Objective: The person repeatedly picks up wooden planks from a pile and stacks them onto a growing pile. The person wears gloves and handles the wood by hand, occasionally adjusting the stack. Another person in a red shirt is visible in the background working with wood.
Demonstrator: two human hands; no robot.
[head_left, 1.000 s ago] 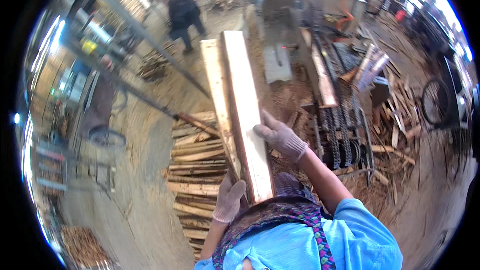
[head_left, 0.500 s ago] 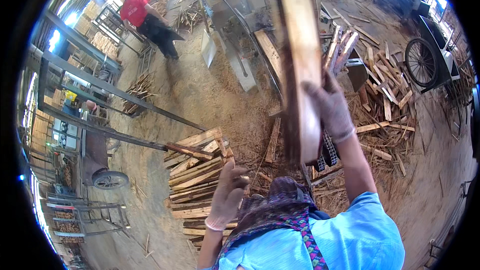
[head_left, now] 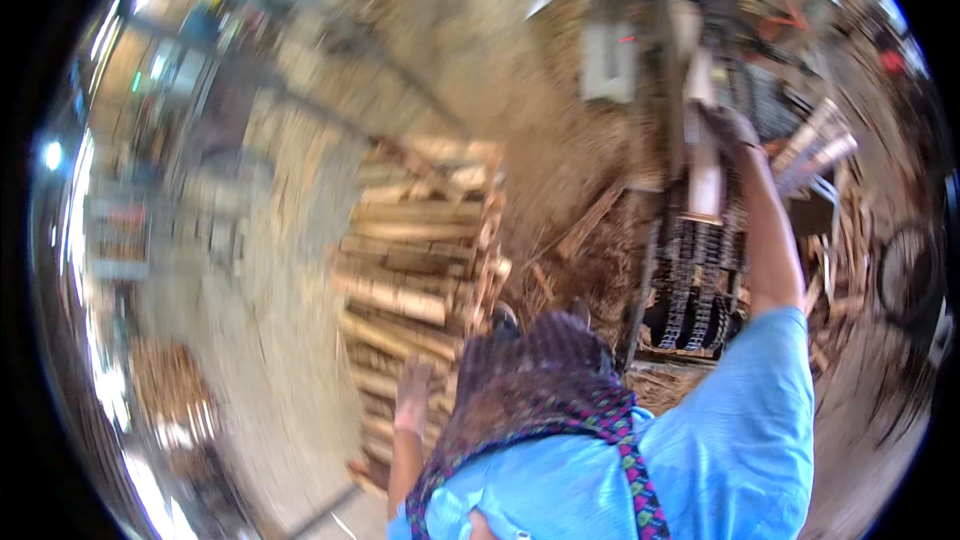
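A pale wooden board (head_left: 705,180) lies lengthwise on the black chains (head_left: 690,285) of a machine's feed, ahead and to the right. My gloved right hand (head_left: 727,127) is on the board, its fingers closed over the right edge; motion blurs them somewhat. My gloved left hand (head_left: 414,392) is over the near part of a stack of cut wooden boards (head_left: 400,305), with the fingers stretched out. No board shows in that hand. Whether its fingertips touch the stack I cannot tell.
A grey metal plate (head_left: 608,62) stands left of the feed. Loose wood pieces (head_left: 850,230) lie to the right, near a spoked wheel (head_left: 905,270). A metal bar (head_left: 330,115) crosses toward the stack. Another wood pile (head_left: 170,390) stands at far left.
My right hand has brought the raised board down onto the chains. My left hand has lowered toward the stack. The view has swung, and the person in red is out of sight.
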